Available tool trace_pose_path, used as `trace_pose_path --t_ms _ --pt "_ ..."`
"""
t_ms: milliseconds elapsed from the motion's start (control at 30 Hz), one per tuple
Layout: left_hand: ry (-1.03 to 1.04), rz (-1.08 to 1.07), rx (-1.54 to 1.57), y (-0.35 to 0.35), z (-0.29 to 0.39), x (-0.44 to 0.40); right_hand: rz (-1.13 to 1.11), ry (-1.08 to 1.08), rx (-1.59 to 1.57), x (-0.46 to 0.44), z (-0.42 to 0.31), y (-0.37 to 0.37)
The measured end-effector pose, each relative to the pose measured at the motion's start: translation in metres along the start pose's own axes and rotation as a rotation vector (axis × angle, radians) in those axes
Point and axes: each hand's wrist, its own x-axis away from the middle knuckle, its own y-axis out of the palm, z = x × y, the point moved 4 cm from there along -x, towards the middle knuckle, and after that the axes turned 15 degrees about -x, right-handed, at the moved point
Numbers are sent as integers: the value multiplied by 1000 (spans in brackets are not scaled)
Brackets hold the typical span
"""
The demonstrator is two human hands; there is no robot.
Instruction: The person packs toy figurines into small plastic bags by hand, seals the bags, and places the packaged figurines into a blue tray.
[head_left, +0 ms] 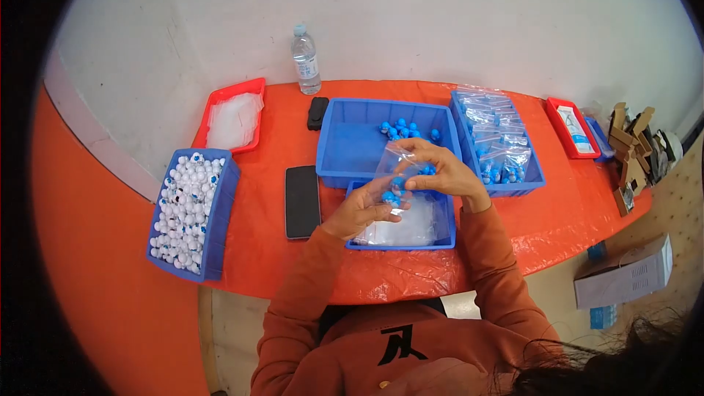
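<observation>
My left hand (361, 211) is closed on a clear plastic bag (387, 169), with a few blue balls (392, 196) low in it. Curled over the bag's upper right side is my right hand (449, 170), with blue balls (427, 169) showing between its thumb and fingers. Below both hands, a small blue bin (449, 238) holds a stack of flat clear bags (400, 229). Just behind stands a larger blue bin (345, 106) with several loose blue balls (402, 130) toward its right side.
At right, a blue bin (534, 185) contains filled bags (502, 154). A blue bin (229, 198) of white balls (187, 209) stands left. Also present: a dark phone-like slab (302, 202), a water bottle (306, 62), red trays (213, 99) and cardboard pieces (632, 147).
</observation>
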Motion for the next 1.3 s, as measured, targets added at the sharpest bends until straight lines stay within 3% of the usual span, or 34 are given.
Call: trace_pose_path --t_ms 167,333,467,667,833,1133,1300 --pt "-51 65 -42 -3 -1 2 -72 71 45 4 -7 -11" --pt "-113 95 169 -4 4 2 -44 108 -55 9 -9 -21" --pt "9 11 219 -5 5 3 -66 102 -82 8 -9 -19" --pt "18 -63 338 -4 0 -1 -169 58 -170 7 -5 -37" --pt "-1 89 -127 -9 -7 2 -252 77 -223 7 -1 -34" --pt "-1 100 233 -5 4 0 -319 44 154 10 -7 -9" --pt "-14 104 184 -5 5 0 -228 73 177 12 -2 -17"
